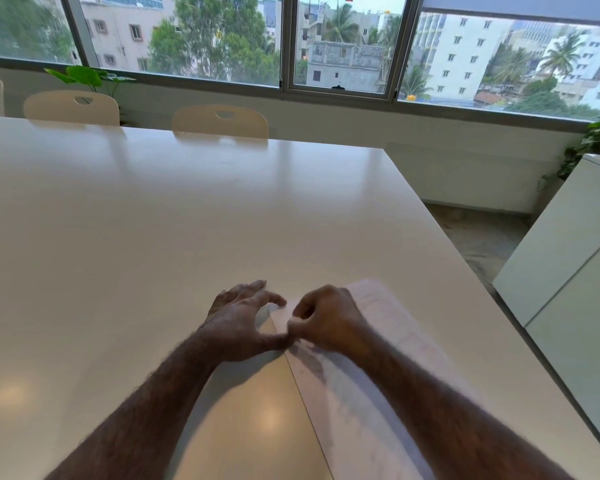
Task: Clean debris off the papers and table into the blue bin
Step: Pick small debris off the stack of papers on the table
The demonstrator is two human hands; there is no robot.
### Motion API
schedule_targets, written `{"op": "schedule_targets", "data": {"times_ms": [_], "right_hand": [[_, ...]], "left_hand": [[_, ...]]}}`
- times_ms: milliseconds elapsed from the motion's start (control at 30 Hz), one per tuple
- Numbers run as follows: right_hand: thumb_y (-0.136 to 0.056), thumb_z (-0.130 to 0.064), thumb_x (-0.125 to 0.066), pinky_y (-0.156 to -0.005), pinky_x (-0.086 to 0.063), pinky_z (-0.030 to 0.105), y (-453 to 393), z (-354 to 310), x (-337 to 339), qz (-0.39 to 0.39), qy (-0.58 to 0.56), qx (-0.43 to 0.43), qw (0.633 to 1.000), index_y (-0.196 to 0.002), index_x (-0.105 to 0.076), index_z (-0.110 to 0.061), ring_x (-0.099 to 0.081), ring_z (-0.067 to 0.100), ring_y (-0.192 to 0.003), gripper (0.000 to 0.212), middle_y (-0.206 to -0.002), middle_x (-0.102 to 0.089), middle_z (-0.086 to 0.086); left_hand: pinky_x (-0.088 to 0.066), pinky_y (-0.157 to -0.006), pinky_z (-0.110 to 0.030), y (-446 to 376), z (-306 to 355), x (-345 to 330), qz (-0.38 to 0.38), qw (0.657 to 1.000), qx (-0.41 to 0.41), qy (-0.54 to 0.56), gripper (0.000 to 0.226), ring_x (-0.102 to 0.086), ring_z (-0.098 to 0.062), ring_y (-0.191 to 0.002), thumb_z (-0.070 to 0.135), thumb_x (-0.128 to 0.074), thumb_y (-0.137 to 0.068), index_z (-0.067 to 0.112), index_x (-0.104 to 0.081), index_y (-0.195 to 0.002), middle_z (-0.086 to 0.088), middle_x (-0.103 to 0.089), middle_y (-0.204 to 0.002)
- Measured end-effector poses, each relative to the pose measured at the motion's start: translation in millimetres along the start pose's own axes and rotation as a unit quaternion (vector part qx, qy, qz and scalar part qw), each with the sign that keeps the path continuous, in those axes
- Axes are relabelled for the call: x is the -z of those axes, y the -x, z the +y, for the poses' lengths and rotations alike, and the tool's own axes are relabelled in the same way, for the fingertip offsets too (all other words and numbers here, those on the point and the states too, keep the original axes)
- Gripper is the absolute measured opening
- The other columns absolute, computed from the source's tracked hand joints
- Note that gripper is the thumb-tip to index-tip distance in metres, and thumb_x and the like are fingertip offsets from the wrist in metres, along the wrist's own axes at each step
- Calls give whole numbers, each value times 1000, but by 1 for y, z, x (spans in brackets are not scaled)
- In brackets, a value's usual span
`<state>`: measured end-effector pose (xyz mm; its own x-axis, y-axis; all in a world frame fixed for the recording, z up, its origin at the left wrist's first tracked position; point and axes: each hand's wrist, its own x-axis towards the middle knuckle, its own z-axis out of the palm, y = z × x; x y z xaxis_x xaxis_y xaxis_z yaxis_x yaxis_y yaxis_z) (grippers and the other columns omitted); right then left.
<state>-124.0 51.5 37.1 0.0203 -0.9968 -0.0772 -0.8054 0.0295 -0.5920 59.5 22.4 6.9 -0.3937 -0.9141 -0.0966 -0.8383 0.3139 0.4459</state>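
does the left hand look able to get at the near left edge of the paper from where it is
Probably yes. The left hand rests on the table right beside the paper, its thumb at the sheet's left edge, and nothing lies between them. The right hand sits on the paper further right, clear of that edge.

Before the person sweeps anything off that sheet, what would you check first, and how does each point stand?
1. Blue bin in sight: not ok, none shows in this view.
2. Debris located: cannot tell, no crumbs are visible on the paper or the white table.
3. Paper lying flat on the table: ok.
4. Left hand at the paper's left edge: ok, fingers spread and empty.
5. Right hand over the sheet: ok, curled loosely; whether it pinches anything, cannot tell.
6. Sweeping path free: ok, nothing stands on the table nearby.
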Motion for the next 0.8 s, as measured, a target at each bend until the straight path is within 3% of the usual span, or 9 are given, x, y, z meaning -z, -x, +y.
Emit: {"op": "schedule_targets", "data": {"times_ms": [133, 200, 333, 433, 500, 567, 633, 700, 800], "right_hand": [[-68, -38, -68, -79, -52, 27, -16, 40, 40, 139, 124, -129, 974, -91, -75, -16, -67, 24, -96, 32, -96, -73, 4], [-70, -38, -65, -78, -52, 27, -12, 44, 38, 187, 163, -119, 961, -92, -73, -14, -66, 26, -96, 34, -96, -73, 6], [-69, -38, -69, -71, -57, 28, 9, 4, -8, 61, 65, 3, 996, -86, -74, -18, -66, 15, -79, 26, -84, -72, -1], [-72, -40, -65, -78, -52, 27, -6, 37, 21, 118, 107, -66, 985, -92, -72, -16, -65, 21, -93, 32, -94, -72, 2], [-74, -35, -61, -77, -51, 27, -10, 64, 50, 192, 184, -141, 954, -91, -71, -11, -65, 27, -98, 31, -95, -71, 8], [-75, -32, -56, -73, -51, 27, -9, 61, 49, 229, 221, -117, 941, -87, -70, -7, -66, 29, -94, 31, -91, -70, 11], [-75, -33, -51, -69, -51, 26, 0, 27, 18, 177, 188, -28, 966, -84, -69, -7, -66, 27, -88, 33, -87, -69, 9], [-74, -33, -57, -69, -55, 27, 12, 8, -8, 103, 134, 26, 985, -83, -71, -10, -66, 22, -80, 29, -82, -70, 5], [-72, -37, -64, -75, -52, 27, 1, 38, 29, 129, 109, -87, 982, -90, -73, -12, -67, 23, -92, 32, -92, -73, 5]], "left_hand": [[-3, -119, -41, -1, -3, -3, 0, 1000, -4, 1, 74, -5, -15, -148, 80, -59, -64, 50, -43, -129, 8, -13, -162], [-3, -119, -41, 0, -4, -4, 0, 1000, -3, -3, 73, -5, -15, -148, 80, -59, -64, 50, -43, -129, 8, -13, -162], [-5, -120, -40, 2, -5, -3, -2, 1000, -1, -1, 80, -4, -14, -148, 85, -58, -60, 51, -42, -130, 8, -12, -162], [-4, -119, -39, 0, -2, -1, -2, 1000, -5, 4, 94, -5, -13, -148, 96, -48, -46, 51, -43, -129, 10, -13, -161], [-4, -119, -38, 0, -1, -2, -1, 1000, -5, 3, 81, -5, -13, -148, 87, -56, -57, 51, -44, -129, 11, -14, -161], [-4, -119, -39, 0, -2, -4, 6, 1000, -5, 5, 72, -5, -13, -148, 78, -62, -65, 50, -44, -129, 11, -13, -161], [-4, -120, -39, 0, -4, -4, 4, 1000, -5, 4, 71, -5, -13, -148, 78, -63, -66, 50, -44, -129, 10, -13, -161], [-4, -120, -40, 0, -4, -2, -4, 1000, -2, 5, 74, -4, -13, -148, 81, -61, -63, 51, -43, -129, 10, -13, -161], [-4, -120, -40, -1, -2, 0, -5, 1000, -6, 2, 75, -5, -13, -148, 84, -58, -60, 53, -43, -126, 10, -14, -161]]}}
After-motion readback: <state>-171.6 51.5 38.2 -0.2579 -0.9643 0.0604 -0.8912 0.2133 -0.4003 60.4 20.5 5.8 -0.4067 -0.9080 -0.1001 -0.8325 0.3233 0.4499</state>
